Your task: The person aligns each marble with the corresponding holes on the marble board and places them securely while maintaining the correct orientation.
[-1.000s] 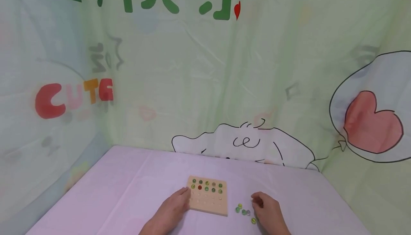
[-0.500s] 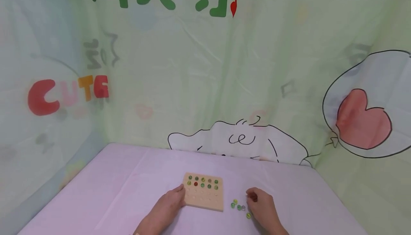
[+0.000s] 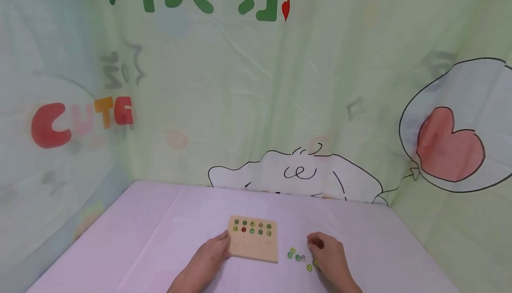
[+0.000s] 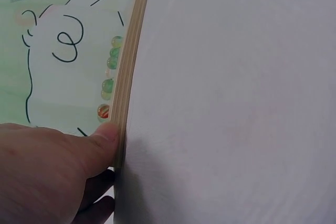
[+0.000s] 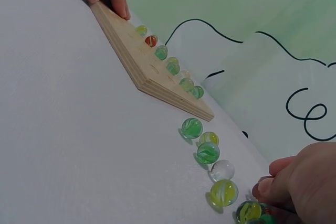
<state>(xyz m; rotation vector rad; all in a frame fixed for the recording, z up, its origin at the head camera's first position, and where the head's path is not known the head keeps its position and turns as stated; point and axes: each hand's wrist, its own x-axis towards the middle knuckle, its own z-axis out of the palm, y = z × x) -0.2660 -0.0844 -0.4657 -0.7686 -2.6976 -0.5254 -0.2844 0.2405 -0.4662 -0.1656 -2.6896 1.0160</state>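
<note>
A square wooden board [image 3: 254,252] with rows of small hollows lies on the table; two far rows hold marbles, mostly green and yellow, one red [image 3: 244,229]. My left hand [image 3: 210,257] grips the board's left edge, thumb against it in the left wrist view. My right hand [image 3: 330,255] is low over the table to the board's right, fingers curled, thumb close to the index finger. Whether it pinches anything is hidden. Beside it lie loose marbles, including a clear one [image 5: 222,170] and a yellow-green one [image 5: 224,192]. More marbles [image 5: 249,211] show partly beneath the hand.
The table has a pale pinkish cloth [image 3: 160,235]. Behind and at the left hang light green printed curtains [image 3: 224,106], with a line-drawn animal and a heart balloon [image 3: 450,146].
The head view has shifted slightly. My left hand stays on the board. My right hand has moved a little to the right relative to the loose marbles, and another yellow-green marble shows beside it.
</note>
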